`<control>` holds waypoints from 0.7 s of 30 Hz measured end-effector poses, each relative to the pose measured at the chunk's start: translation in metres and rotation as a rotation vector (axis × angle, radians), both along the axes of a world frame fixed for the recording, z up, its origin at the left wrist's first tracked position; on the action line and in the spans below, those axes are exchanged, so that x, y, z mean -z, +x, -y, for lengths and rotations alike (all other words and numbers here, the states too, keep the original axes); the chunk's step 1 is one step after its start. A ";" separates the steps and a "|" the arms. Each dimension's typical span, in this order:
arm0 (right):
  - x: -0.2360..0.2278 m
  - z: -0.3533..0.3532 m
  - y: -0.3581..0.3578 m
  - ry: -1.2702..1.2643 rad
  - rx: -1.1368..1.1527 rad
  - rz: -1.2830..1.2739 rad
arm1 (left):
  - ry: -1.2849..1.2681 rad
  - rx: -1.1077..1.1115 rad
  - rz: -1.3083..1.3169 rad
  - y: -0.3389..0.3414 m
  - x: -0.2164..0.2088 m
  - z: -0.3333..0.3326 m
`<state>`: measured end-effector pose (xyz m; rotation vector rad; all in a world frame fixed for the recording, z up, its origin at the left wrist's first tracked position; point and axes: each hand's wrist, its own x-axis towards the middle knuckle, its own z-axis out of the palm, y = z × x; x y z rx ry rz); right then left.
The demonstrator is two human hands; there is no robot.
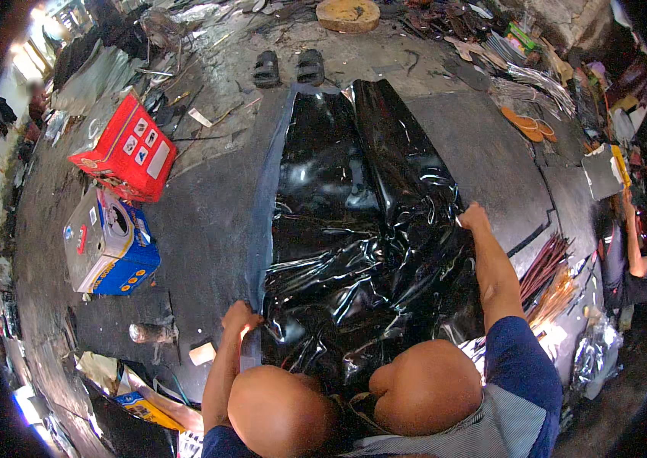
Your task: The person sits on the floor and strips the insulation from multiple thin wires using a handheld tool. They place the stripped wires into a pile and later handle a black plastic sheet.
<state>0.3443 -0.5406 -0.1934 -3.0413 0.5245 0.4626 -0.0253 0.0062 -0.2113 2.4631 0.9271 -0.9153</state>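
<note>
A large glossy black sheet (323, 175), like vinyl or patent leather, lies spread in front of my knees. Its far half is fairly smooth with a long fold down it, while the near half is crumpled into shiny wrinkles. Along its left side shows a strip of blue-grey sheet (261, 221) underneath. My left hand (241, 317) is closed at the near left edge of the black sheet. Farther out, my right hand (474, 217) pinches the sheet's right edge. The fingertips of both hands are partly hidden.
On the left stand a red tin (136, 153) and a blue-and-white tin (113, 244). Two dark sandals (266, 69) lie beyond the sheet, an orange pair (528, 124) to the right. Bundled strips (543, 267) lie near my right arm. Another person's arm (633, 237) shows at far right.
</note>
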 end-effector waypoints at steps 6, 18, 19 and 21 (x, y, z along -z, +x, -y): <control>0.013 -0.080 0.099 0.385 -0.078 0.351 | -0.064 -0.376 0.767 0.126 0.027 -0.071; 0.012 -0.146 0.183 0.448 -0.238 0.334 | -0.016 -0.392 0.731 0.287 0.029 -0.055; 0.012 -0.154 0.187 0.464 -0.306 0.383 | 0.021 -0.381 0.770 0.286 0.032 -0.057; -0.003 -0.159 0.196 0.317 -0.300 0.569 | 0.057 -0.355 0.905 0.272 0.031 -0.070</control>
